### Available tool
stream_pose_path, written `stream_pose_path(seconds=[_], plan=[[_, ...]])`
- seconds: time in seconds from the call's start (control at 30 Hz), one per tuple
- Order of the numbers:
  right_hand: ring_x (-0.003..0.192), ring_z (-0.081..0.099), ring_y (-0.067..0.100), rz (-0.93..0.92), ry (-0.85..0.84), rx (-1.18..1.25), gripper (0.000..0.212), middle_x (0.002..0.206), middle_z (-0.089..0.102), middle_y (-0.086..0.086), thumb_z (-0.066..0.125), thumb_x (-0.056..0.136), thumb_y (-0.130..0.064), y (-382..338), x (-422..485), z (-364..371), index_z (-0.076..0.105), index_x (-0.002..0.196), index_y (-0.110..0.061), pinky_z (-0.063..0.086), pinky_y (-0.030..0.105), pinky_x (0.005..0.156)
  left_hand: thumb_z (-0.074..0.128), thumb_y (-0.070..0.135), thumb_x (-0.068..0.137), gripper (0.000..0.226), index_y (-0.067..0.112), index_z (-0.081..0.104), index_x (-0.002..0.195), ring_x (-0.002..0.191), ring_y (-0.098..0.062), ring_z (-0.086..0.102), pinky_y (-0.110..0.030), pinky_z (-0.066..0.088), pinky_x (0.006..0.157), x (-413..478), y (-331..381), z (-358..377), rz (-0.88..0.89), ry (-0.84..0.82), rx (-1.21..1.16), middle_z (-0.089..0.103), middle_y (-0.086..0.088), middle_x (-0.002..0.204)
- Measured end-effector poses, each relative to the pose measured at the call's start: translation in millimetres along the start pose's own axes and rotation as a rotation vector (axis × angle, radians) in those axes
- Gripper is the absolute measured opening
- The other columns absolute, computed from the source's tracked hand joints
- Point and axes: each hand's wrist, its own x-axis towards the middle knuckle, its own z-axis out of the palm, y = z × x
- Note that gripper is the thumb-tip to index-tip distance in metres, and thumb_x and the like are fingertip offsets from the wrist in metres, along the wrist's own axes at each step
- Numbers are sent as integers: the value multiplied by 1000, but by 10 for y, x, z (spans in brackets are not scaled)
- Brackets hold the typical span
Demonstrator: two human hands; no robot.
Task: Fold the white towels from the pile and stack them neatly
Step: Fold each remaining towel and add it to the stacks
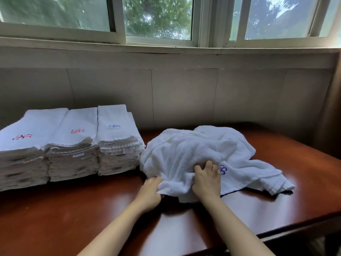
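1. No container is showing here; the nearest thing to one is the row of three folded stacks (70, 145) sitting at my 10 o'clock, side by side and touching.
2. The two left stacks are showing a red embroidered mark (77, 131) on top; the right one is showing a blue mark (114, 126).
3. The pile of unfolded white towels (199, 154) is lying crumpled at my 12 to 1 o'clock, just beside the right stack, with one towel trailing off toward 2 o'clock and showing a purple mark (223, 169).
4. My left hand (150, 191) is gripping the near edge of the pile, fingers curled under the cloth.
5. My right hand (207, 180) is gripping a bunched fold of the same pile, thumb and fingers digging into it, just right of the left hand.
6. Nothing is lying between my forearms and the towels.
7. Everything is resting on a glossy reddish-brown table (92, 218), whose right edge is running off at 4 o'clock.
8. At 12 o'clock a pale panelled wall (184, 95) is rising behind the table, with sliding windows (156, 17) above it showing green trees.
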Motion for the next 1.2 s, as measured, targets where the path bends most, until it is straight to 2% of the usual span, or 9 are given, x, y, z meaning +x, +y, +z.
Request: stream_pose_path(seconds=[0.27, 0.37, 0.47, 0.5, 0.63, 0.73, 0.87, 1.03, 1.2], plan=[[121, 42, 29, 110, 7, -9, 33, 130, 46, 12, 34, 98, -17, 654, 898, -179, 42, 130, -22, 35, 40, 100, 48, 19, 90, 40, 14, 52, 130, 127, -25, 44, -31, 37, 104, 1114, 523, -99, -17, -192, -124, 50, -8, 139], [111, 56, 33, 171, 17, 59, 32, 122, 57, 15, 36, 96, -11, 842, 1249, -600, 46, 127, -14, 42, 35, 77, 41, 5, 94, 35, 14, 55, 125, 118, -25, 50, -34, 42, 98, 1415, 841, -502, 30, 23, -150, 55, -6, 130], [99, 62, 39, 129, 300, 52, 23, 107, 63, 20, 41, 87, 0, 729, 1520, -1243, 50, 107, -7, 44, 35, 71, 44, -10, 79, 32, 20, 56, 86, 79, -22, 54, -28, 48, 60, 1545, 1206, -1153, 9, 366, -365, 57, 0, 84], [96, 63, 40, 101, 390, 59, 21, 103, 64, 21, 41, 86, 1, 669, 1574, -1478, 50, 104, -6, 46, 37, 73, 44, -11, 79, 31, 19, 52, 77, 75, -19, 51, -25, 48, 57, 1552, 1311, -1379, 16, 434, -506, 54, 1, 77], [94, 62, 42, 115, 596, 98, 20, 100, 65, 20, 42, 87, 1, 676, 1634, -2245, 52, 103, -7, 47, 43, 76, 41, 1, 93, 22, 17, 50, 82, 88, -19, 50, -38, 51, 79, 1377, 1546, -2141, 16, 690, -808, 55, -2, 87], [98, 61, 44, 170, 564, 123, 17, 104, 64, 23, 48, 87, -3, 778, 1561, -2537, 56, 101, -6, 46, 42, 76, 40, -1, 88, 26, 19, 54, 78, 82, -17, 50, -31, 42, 70, 1069, 1596, -2465, 169, 737, -634, 56, 1, 78], [100, 59, 44, 199, 550, 248, 20, 105, 63, 23, 44, 88, -9, 729, 1397, -2661, 58, 102, -7, 42, 39, 73, 39, 6, 93, 25, 16, 61, 97, 87, -21, 53, -28, 34, 67, 720, 1635, -2726, 282, 808, -283, 60, -9, 92], [103, 59, 40, 223, 641, 608, 29, 111, 64, 22, 37, 90, -13, 477, 1241, -2909, 61, 106, -12, 39, 32, 73, 39, 12, 97, 29, 4, 61, 114, 102, -35, 57, -37, 42, 81, 276, 1724, -3124, 419, 1095, 91, 62, -23, 110], [101, 58, 39, 75, 588, 711, 30, 108, 65, 22, 38, 89, -13, 123, 1102, -2870, 64, 104, -10, 38, 31, 73, 39, 24, 93, 31, 3, 59, 106, 97, -40, 57, -47, 44, 81, -185, 1550, -3485, 395, 1216, 346, 62, -25, 104]])
